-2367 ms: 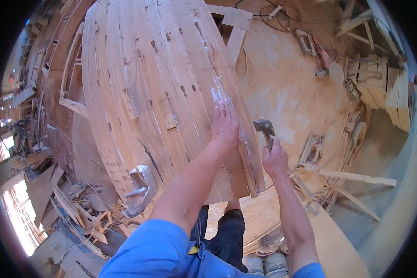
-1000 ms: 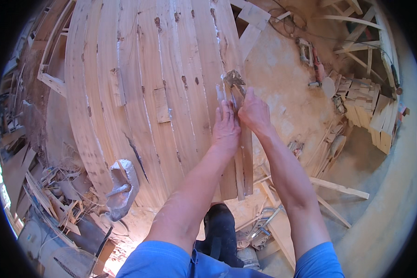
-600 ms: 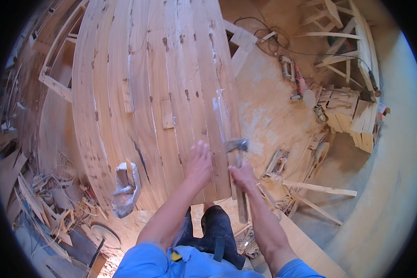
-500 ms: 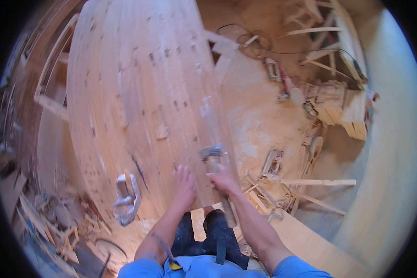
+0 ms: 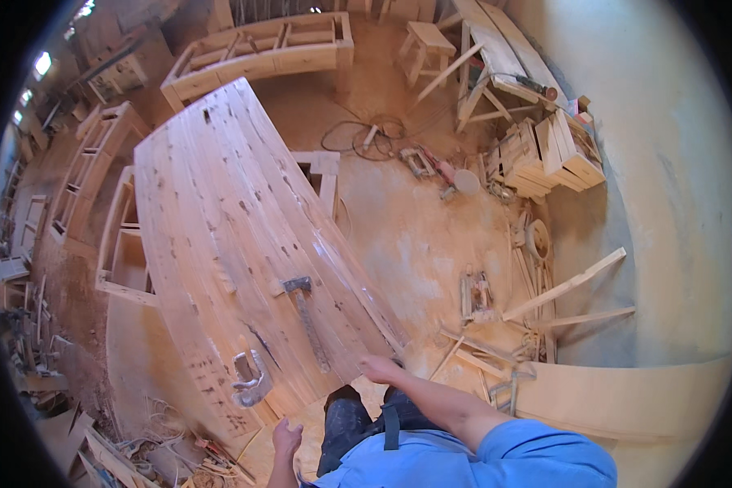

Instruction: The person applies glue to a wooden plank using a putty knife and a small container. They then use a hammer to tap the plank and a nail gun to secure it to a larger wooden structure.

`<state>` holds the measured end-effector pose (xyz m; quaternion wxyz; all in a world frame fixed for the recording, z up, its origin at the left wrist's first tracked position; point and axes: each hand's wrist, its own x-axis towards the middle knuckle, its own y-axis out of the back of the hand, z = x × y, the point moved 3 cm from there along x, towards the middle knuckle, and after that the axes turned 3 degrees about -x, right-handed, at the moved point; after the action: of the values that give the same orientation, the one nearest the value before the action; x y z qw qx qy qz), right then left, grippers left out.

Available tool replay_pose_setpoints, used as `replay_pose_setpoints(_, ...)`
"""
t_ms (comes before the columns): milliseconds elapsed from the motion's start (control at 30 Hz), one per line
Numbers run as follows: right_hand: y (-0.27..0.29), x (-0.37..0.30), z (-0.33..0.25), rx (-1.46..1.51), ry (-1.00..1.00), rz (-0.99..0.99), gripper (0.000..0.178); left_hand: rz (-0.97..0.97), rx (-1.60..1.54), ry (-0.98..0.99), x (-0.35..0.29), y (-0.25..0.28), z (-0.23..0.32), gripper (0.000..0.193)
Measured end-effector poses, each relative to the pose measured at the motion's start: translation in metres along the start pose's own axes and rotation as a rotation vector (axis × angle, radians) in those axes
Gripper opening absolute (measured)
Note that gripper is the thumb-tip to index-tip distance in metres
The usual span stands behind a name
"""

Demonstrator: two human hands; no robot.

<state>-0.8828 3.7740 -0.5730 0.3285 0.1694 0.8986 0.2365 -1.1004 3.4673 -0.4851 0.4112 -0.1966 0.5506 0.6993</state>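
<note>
A large plank panel (image 5: 211, 211), dotted with dark marks and whitish smears, stretches out before me. On its near part lies a hammer (image 5: 311, 329), its head away from me and no hand on it. To the left of the hammer sits a whitish, smeared, cut-open container (image 5: 252, 381). At the panel's near right edge, my right hand (image 5: 380, 370) is closed over the wood; its fingertips are partly hidden. My left hand (image 5: 286, 439) hangs off the panel's near left side, fingers loosely curled and apart, with nothing visible in it.
Wood scraps (image 5: 106, 455) litter the floor at lower left. Wooden frames (image 5: 260, 61) stand beyond the panel. To the right are a coiled cable (image 5: 358, 140), a power tool (image 5: 447, 171), stacked wood pieces (image 5: 545, 154), loose battens (image 5: 569, 285) and a pale board (image 5: 626, 398).
The hammer has left my right hand and lies on the panel. My right hand has moved to the panel's near edge; my left hand has come off the panel. The view has shifted.
</note>
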Motion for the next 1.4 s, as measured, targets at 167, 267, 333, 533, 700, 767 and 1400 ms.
replay_pose_setpoints(167, 0.073, -0.121, 0.041, 0.130, -0.093, -0.104, 0.039, 0.179, -0.295, -0.160, -0.070, -0.012, -0.006, 0.063)
replay_pose_setpoints(267, 0.113, -0.172, -0.100, 0.383, 0.533, -0.220, 0.035, 0.035, -0.414, 0.000, -0.093, -0.036, -0.012, 0.071)
replay_pose_setpoints(333, 0.146, -0.231, -0.238, 0.651, 1.004, -0.315, 0.030, -0.071, -0.661, 0.166, -0.076, -0.047, -0.015, 0.069)
replay_pose_setpoints(533, 0.148, -0.389, -0.370, 0.318, 1.518, -1.013, 0.031, -0.172, -1.074, 0.276, -0.179, -0.133, -0.076, 0.066)
replay_pose_setpoints(700, 0.092, -0.425, -0.390, -0.414, 1.488, -0.864, 0.033, 0.280, -0.148, 0.012, -0.254, -0.068, -0.074, 0.064)
replay_pose_setpoints(767, 0.051, -0.452, -0.401, -0.499, 1.495, -0.942, 0.031, 0.320, -0.307, 0.092, -0.294, -0.074, -0.108, 0.063)
replay_pose_setpoints(1400, -0.239, -0.659, -0.554, 0.117, 1.213, -2.061, 0.012, 0.997, -1.395, 0.644, -0.567, -0.252, -0.378, 0.062)
